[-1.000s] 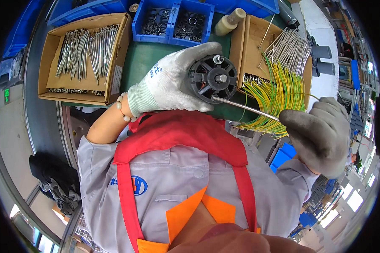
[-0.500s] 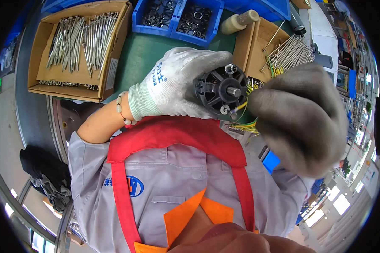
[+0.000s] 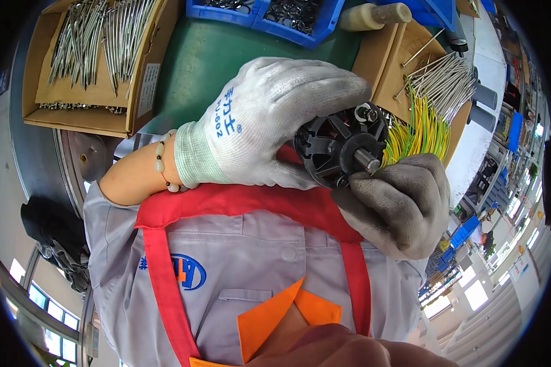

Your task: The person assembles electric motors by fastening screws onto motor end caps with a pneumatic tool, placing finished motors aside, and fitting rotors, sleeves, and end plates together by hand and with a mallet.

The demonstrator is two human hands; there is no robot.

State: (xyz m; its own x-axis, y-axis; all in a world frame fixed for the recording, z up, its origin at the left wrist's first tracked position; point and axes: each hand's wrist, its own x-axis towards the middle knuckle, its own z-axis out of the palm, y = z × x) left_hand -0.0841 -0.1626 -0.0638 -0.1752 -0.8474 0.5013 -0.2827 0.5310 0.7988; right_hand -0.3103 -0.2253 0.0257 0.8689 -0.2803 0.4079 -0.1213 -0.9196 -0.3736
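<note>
My left hand (image 3: 275, 119), in a white knitted glove, is closed around a black motor (image 3: 330, 156) with a spoked round end cover and a short metal shaft (image 3: 367, 160) at its centre. A bolt (image 3: 365, 113) with a nut shows at the upper edge of the cover. My right hand (image 3: 404, 205), in a glove with a dirty grey palm, is closed with thumb and fingertips pressed together at the cover's lower edge. What the fingertips hold is hidden. Just behind them lies a bundle of yellow-green wires (image 3: 419, 131).
At left stands a cardboard box (image 3: 119, 122) of long metal rods. Blue bins (image 3: 297, 35) with black rings are at the back. A second cardboard box (image 3: 393, 73) with long thin rods is at right, beside a pale round-handled tool (image 3: 373, 17). A green mat (image 3: 193, 67) covers the bench.
My right hand, blurred before, has moved left and in to the motor's lower edge. My left hand and the motor sit slightly farther right. More of the wire bundle now shows.
</note>
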